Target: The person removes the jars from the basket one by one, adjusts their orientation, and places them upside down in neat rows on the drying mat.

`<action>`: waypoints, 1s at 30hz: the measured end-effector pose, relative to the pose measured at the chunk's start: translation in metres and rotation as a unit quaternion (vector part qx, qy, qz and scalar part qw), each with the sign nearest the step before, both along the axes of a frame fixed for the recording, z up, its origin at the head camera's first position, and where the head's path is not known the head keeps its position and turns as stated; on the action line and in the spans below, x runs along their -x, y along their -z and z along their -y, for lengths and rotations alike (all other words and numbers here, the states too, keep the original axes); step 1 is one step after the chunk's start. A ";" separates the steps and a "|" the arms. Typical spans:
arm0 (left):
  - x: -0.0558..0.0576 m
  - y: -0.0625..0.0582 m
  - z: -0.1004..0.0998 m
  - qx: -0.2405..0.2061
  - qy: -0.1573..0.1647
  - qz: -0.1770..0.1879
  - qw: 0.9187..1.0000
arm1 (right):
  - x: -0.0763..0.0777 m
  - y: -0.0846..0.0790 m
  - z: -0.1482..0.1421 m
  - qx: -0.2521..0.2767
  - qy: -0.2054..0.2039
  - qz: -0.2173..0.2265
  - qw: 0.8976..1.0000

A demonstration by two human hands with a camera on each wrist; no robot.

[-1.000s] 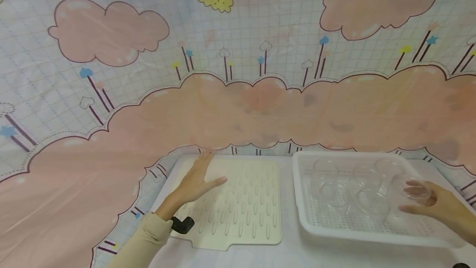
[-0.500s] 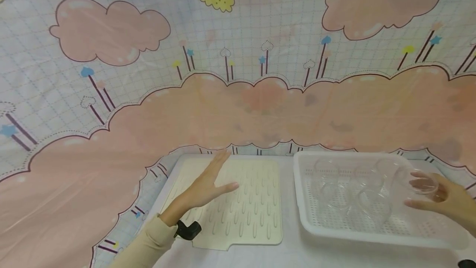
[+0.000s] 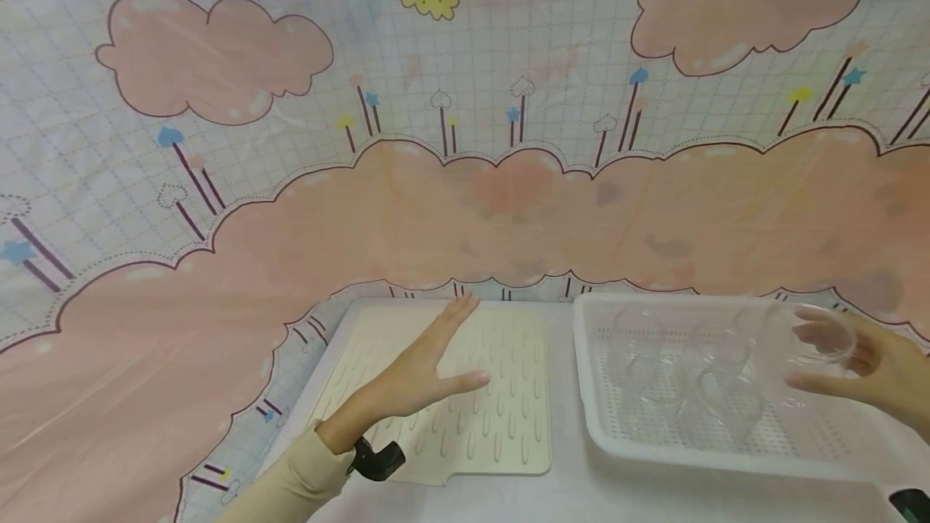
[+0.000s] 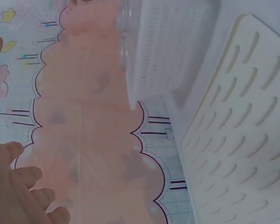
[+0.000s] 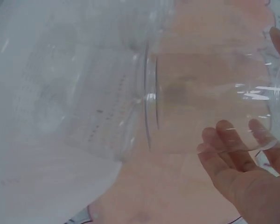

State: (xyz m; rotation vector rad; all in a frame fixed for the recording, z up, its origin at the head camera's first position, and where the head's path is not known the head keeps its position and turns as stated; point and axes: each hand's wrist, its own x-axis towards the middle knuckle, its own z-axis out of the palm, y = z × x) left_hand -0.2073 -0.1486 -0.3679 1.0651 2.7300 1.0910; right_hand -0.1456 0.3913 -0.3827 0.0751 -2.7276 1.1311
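Observation:
My right hand [image 3: 882, 366] grips a clear see-through cup [image 3: 786, 341] above the right part of a white perforated basket [image 3: 603, 444]. In the right wrist view the fingers curl along the side of the cup [image 5: 200, 88], which lies sideways there. Several more clear cups [image 3: 729, 398] stand inside the basket, their outlines faint and overlapping. My left hand [image 3: 410, 378] holds nothing and hovers over a cream ridged drying mat [image 3: 512, 410], fingers straight and thumb spread to the right. Its fingers [image 4: 28, 177] also show at the edge of the left wrist view.
Mat and basket sit side by side on a white table surface [image 3: 563, 426], with a narrow strip between them. Behind them rises a printed sheet [image 3: 465, 216] with pink clouds. A dark wrist device [image 3: 378, 458] is strapped at my left sleeve.
My left hand has drifted right across the mat, fingers still extended. My right hand, holding the cup, has shifted a little right and then upward.

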 end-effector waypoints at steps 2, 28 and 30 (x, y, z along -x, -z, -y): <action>-0.004 -0.002 -0.002 -0.001 0.004 -0.001 1.000 | -0.001 -0.006 0.007 -0.004 -0.003 0.002 1.000; -0.027 -0.016 -0.023 0.012 0.059 -0.017 0.998 | -0.010 -0.057 0.104 -0.062 -0.098 -0.090 0.989; -0.028 -0.016 -0.025 0.009 0.066 -0.015 0.998 | -0.009 -0.058 0.110 -0.057 -0.108 -0.105 0.987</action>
